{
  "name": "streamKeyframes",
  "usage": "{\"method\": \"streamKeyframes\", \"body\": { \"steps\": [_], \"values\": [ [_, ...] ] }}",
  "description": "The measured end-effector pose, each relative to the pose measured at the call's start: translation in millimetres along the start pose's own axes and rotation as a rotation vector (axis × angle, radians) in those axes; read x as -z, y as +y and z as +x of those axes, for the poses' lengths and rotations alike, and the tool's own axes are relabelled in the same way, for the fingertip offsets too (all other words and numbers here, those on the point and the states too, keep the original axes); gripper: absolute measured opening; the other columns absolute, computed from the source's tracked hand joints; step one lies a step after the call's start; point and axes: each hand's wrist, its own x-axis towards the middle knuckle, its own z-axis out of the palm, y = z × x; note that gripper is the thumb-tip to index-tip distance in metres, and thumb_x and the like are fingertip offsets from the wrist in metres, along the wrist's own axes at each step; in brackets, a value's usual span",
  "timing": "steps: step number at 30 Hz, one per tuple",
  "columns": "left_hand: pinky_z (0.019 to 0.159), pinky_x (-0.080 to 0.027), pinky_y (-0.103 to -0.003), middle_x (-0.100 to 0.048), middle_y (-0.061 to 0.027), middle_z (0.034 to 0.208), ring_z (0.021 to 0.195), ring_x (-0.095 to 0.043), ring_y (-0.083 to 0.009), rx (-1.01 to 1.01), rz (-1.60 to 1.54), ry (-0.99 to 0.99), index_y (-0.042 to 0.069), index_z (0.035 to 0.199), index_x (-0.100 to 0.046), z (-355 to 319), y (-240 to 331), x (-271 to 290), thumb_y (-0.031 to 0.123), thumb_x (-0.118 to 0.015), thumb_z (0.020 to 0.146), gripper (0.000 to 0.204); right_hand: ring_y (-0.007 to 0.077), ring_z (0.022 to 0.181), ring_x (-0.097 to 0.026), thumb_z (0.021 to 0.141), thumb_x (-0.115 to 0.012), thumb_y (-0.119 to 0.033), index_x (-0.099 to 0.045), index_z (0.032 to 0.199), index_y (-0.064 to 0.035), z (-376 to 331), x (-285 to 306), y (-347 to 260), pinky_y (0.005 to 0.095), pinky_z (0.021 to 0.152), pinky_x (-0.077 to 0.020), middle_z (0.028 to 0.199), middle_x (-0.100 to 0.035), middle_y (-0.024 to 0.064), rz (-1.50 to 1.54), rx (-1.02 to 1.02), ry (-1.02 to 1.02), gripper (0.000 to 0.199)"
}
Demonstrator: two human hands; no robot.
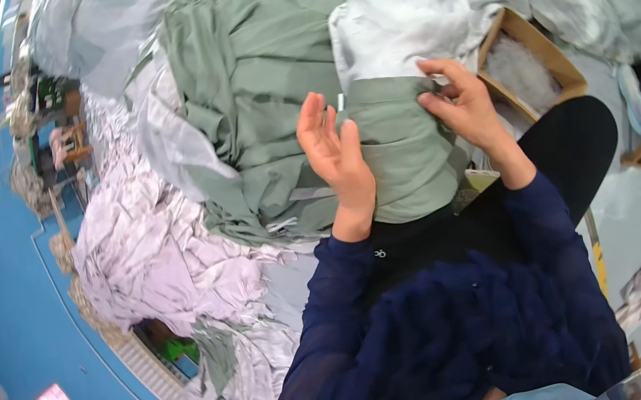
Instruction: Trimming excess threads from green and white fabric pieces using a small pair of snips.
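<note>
Both hands on green cloth [396, 145] in lap. Left hand [338, 154] open, fingers apart; right hand [465, 104] pinching cloth edge, cardboard box [531, 38] just beside.

lower part of green cloth [402, 152] hidden behind left hand [337, 159] and dark sleeves. small white item [341, 102] just above left fingertips: too small to identify. right hand [468, 106] fingertips pressed into fold at the green and grey seam; thumb concealed behind fingers. cardboard box [541, 49] just right of right fingers: near corner covered by wrist, white contents blurred. heaped fabric beyond fingers cut off by top rim. floor items far left of fingers too small to identify.
</note>
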Motion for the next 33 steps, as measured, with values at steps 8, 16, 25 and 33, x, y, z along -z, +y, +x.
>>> {"method": "streamKeyframes", "body": {
  "steps": [8,16,25,33],
  "values": [
    [0.094,-0.043,-0.031,-0.065,-0.0116,0.114,0.106,-0.058,-0.0198,0.595,0.37,-0.154,-0.006,0.115,-0.063,54,-117,77,0.032,-0.058,0.098,0.042,0.0006,0.067,-0.042,0.088,-0.069,-0.01,-0.06,0.078,-0.002,-18,40,-18,0.02,0.06,-0.0319,0.07,-0.051,-0.009,0.057,-0.201,-0.196,0.015],
    [0.073,-0.046,-0.024,-0.068,0.0006,0.091,0.081,-0.058,-0.0075,0.742,0.022,-0.254,0.002,0.106,-0.07,73,-68,58,0.029,-0.071,0.092,0.03,-0.0011,0.057,-0.039,0.089,-0.069,-0.013,-0.064,0.081,-0.0077,-48,75,-13,0.019,0.051,-0.0264,0.067,-0.05,-0.0115,0.157,-0.322,-0.073,0.011],
    [0.066,-0.038,-0.019,-0.055,0.0081,0.076,0.07,-0.046,-0.002,0.31,0.002,-0.048,0.002,0.083,-0.067,71,-17,59,0.019,-0.067,0.095,0.02,-0.0015,0.053,-0.039,0.089,-0.07,-0.016,-0.066,0.086,-0.0106,-56,72,9,0.018,0.047,-0.0246,0.067,-0.052,-0.012,0.252,-0.352,-0.035,0.007],
    [0.057,-0.034,-0.021,-0.052,0.0105,0.072,0.065,-0.04,-0.0007,0.481,-0.214,-0.126,0.002,0.083,-0.066,66,30,47,0.022,-0.057,0.101,0.028,0.0009,0.064,-0.047,0.089,-0.07,-0.012,-0.068,0.089,-0.0055,-55,74,33,0.0184,0.058,-0.0345,0.074,-0.057,-0.0085,0.243,-0.295,-0.021,0.007]
  ]
}}
